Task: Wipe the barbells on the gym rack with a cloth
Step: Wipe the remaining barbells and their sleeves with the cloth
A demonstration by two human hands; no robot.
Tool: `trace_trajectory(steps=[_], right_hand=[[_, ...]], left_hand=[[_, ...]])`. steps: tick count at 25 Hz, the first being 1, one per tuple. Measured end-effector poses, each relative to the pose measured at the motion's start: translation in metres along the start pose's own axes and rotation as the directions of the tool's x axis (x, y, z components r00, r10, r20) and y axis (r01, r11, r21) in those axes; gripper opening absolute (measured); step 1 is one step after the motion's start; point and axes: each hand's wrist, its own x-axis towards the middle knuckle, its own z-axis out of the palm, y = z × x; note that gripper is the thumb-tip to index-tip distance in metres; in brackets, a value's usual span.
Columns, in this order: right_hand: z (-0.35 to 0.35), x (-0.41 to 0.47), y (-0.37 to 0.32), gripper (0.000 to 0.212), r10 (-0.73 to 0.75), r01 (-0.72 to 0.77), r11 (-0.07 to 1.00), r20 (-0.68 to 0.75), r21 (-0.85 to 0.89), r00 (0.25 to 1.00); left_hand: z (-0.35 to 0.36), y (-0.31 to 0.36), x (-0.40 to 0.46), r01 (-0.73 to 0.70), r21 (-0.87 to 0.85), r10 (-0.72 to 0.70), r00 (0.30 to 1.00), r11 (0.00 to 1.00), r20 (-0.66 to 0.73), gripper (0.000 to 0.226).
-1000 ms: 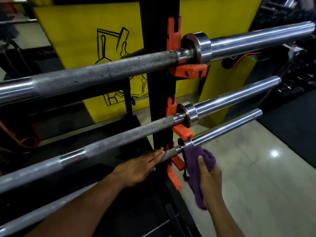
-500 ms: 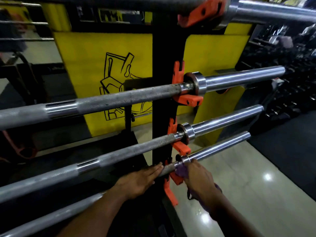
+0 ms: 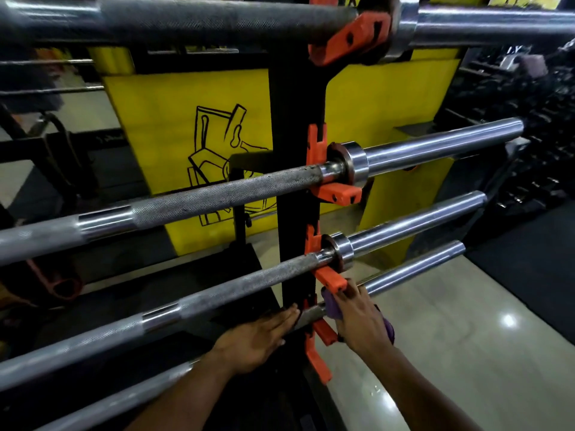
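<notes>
Since half a second ago the right hand [image 3: 361, 321] has slid a little outward along the lowest barbell [image 3: 417, 269], past the collar and onto the start of the smooth sleeve, and the view has tipped slightly upward. Its grip is curled around the bar with the purple cloth [image 3: 331, 306] pinched between fingers and steel; cloth shows at the thumb side and again under the heel of the hand. The left hand [image 3: 258, 337] lies flat, fingers straight and together, pressing on the knurled shaft just left of the black rack upright [image 3: 298, 104]. Four barbells sit on orange hooks [image 3: 337, 192], one above another, sleeves reaching right. A yellow panel [image 3: 186, 119] with a black line drawing stands behind the rack, above a pale glossy floor [image 3: 466, 353].
</notes>
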Motion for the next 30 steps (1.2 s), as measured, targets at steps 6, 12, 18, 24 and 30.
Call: trace_trajectory(steps=[6,12,18,24,30], right_hand=[[-0.022,-0.019,0.001,0.053,0.047,-0.052,0.996,0.071,0.077,0.996],[-0.009,-0.008,-0.025,0.047,0.134,-0.132,0.991,0.047,-0.036,0.990],[-0.024,0.006,-0.047,0.023,0.204,-0.212,0.977,0.194,0.019,0.960],[-0.036,-0.019,-0.080,0.043,0.316,-0.292,0.891,-0.012,0.348,0.949],[0.043,-0.011,-0.103,0.057,0.388,-0.390,0.921,-0.087,-0.011,0.918]], left_hand=[[0.012,-0.008,-0.018,0.086,0.098,-0.087,0.996,0.991,0.006,0.062],[0.017,-0.005,-0.037,0.109,0.158,-0.095,0.991,0.981,-0.096,0.066],[0.016,-0.018,-0.085,0.109,0.116,-0.100,0.992,0.987,-0.082,0.063],[-0.004,-0.051,-0.130,0.044,0.027,-0.043,0.998,0.999,-0.046,0.060],[-0.009,-0.081,-0.181,0.038,0.026,-0.038,0.999,0.999,0.004,0.058]])
